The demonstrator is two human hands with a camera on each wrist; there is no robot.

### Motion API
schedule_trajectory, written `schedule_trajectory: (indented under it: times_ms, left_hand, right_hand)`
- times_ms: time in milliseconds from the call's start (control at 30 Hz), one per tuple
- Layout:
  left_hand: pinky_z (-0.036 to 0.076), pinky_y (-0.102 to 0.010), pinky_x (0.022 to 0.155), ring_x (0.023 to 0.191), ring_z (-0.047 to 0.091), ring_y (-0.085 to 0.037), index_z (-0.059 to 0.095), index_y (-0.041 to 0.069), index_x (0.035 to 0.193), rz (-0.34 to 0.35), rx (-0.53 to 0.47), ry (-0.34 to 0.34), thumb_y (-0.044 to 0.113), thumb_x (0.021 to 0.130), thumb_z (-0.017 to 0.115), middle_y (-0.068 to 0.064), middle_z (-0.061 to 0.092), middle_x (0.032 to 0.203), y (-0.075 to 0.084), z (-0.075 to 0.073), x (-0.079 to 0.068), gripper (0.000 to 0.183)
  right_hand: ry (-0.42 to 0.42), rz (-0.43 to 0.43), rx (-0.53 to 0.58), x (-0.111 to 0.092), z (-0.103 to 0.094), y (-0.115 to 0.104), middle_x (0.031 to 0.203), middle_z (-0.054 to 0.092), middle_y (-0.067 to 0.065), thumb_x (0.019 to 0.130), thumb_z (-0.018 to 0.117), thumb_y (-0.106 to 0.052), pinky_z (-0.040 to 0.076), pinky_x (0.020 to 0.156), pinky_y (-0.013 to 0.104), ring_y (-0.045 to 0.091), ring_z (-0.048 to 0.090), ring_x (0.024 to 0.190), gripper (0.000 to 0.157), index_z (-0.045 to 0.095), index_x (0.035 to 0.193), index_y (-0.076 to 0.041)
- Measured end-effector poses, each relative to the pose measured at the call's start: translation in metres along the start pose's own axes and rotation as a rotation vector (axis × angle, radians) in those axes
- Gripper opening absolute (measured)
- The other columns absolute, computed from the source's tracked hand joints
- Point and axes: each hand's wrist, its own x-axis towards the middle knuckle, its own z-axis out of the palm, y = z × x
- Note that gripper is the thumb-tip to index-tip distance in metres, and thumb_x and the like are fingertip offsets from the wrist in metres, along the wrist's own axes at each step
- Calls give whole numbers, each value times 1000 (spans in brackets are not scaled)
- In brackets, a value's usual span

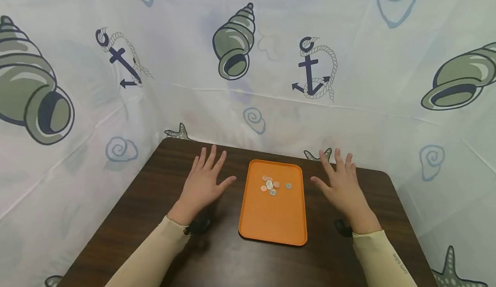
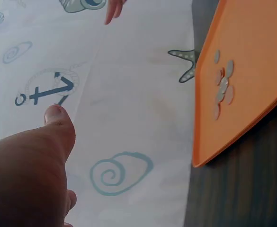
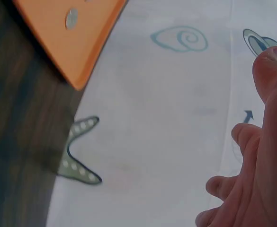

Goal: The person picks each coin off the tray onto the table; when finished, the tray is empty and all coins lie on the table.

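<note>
- The left hand (image 1: 202, 184), fingers spread and grasping nothing, hangs just past 9 o'clock of the orange tray (image 1: 273, 220), near its rim but apart from it.
- The right hand (image 1: 343, 188), likewise splayed and free of any load, mirrors it just short of 3 o'clock.
- Between them lies the tray, flat, its long sides running from 6 toward 12 o'clock. It looks like light, stiff plastic, probably smooth enough to slide; the raised rim at 9 and 3 o'clock seems the natural hold, kept level.
- A cluster of coins (image 1: 269, 184), copper- and silver-coloured, some overlapping, sits toward 12 o'clock inside the tray. They should prove hard, thin and slippery, in no danger of breaking but awkward to lift flat; a fingertip and thumb on opposite edges looks the surest pinch.
- One silver-coloured lone coin (image 1: 288, 186) rests at 3 o'clock of the cluster, with room for fingers all round.
- Beneath, a dark brown table (image 1: 222, 261) carries the tray; beyond, from 9 through 12 to 3 o'clock, hangs a pale cloth (image 1: 217, 115) printed with shells and anchors.
</note>
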Motion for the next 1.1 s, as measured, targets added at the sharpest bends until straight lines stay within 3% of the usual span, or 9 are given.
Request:
schedule_trajectory:
  times_ms: [200, 333, 433, 567, 733, 867, 967, 1100]
  left_hand:
    - [9, -66, 138, 172, 3, -42, 20, 26, 177, 15, -40, -26, 83, 102, 44, -11, 7, 185, 2, 19, -4, 97]
    - [11, -66, 138, 171, 8, -42, 21, 22, 176, 21, -93, -53, 77, 102, 53, -13, 11, 185, 5, 32, -5, 98]
    - [11, -64, 138, 172, 8, -40, 18, 16, 177, 23, -150, -108, 75, 102, 57, -13, 11, 184, 9, 44, -4, 103]
    - [9, -59, 139, 172, 7, -35, 11, 10, 176, 14, -253, -204, 73, 101, 61, -12, 9, 185, 13, 60, -4, 110]
    - [7, -59, 140, 173, 6, -32, 7, 11, 177, -19, -429, -351, 66, 98, 73, -9, 7, 185, 12, 76, -10, 117]
    - [11, -65, 138, 172, 1, -37, 3, 18, 178, -39, -520, -472, 67, 93, 78, -6, 4, 186, 10, 85, -19, 123]
    - [8, -66, 138, 172, -2, -37, 3, 18, 178, 4, -550, -503, 66, 90, 81, -5, 3, 186, 9, 91, -24, 127]
    - [-6, -60, 139, 173, -3, -27, 2, 15, 177, 92, -554, -493, 66, 87, 85, -3, 3, 186, 9, 97, -23, 133]
  right_hand:
    - [5, -36, 67, 5, 26, -13, 183, -4, 24, 108, 62, -57, 8, 133, 75, 50, -11, 169, 89, 12, 178, -31]
    - [-8, -29, 149, 9, 44, -24, 178, 18, 29, 109, 59, -58, 30, 127, 75, 52, 20, 165, 85, 20, 177, -26]
    - [-60, 25, 252, 13, 57, -29, 159, 45, 27, 109, 56, -61, 50, 110, 67, 46, 50, 140, 81, 28, 175, -24]
    - [-146, 115, 414, 22, 77, -27, 128, 63, 19, 112, 60, -49, 58, 87, 49, 33, 65, 104, 69, 39, 170, -19]
    - [-237, 226, 563, 35, 105, -20, 107, 65, 14, 111, 67, -34, 59, 68, 38, 28, 67, 77, 59, 45, 162, -14]
    - [-252, 274, 526, 43, 117, -18, 101, 65, 12, 108, 71, -35, 56, 64, 33, 22, 65, 72, 56, 51, 155, -12]
    - [-241, 279, 488, 47, 120, -17, 101, 65, 11, 106, 74, -34, 56, 63, 33, 22, 65, 73, 52, 57, 149, -11]
    - [-237, 268, 453, 49, 118, -16, 104, 67, 12, 105, 75, -29, 54, 61, 32, 22, 61, 74, 44, 62, 142, -10]
